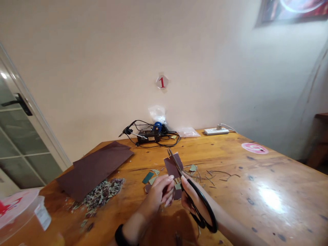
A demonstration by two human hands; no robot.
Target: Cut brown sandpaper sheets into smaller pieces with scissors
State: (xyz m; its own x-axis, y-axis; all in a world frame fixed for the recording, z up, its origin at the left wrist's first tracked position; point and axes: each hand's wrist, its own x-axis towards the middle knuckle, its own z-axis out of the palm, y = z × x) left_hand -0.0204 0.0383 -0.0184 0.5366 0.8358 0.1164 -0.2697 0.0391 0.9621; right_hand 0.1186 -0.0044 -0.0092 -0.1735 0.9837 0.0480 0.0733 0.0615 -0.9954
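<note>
My right hand [189, 193] grips a pair of black-handled scissors [196, 196], their blades pointing up and away, slightly apart. A small dark maroon piece of sheet [170, 166] stands at the blades, which cross it near its right side. My left hand [162, 191] is closed, thumb and fingers pinched at the lower edge of that piece. Beneath both hands lie several cut pieces, among them a dark green one [148, 177] and a maroon one [177, 194]. Thin curled strips [212, 176] are scattered to the right.
Large maroon sheets [102, 167] lie at left, beside a heap of small clippings [105, 194]. A clear tub with a pink lid [20, 205] stands front left. At the back are a black device with cables [148, 136], a plastic bag [189, 132] and a power strip [216, 131].
</note>
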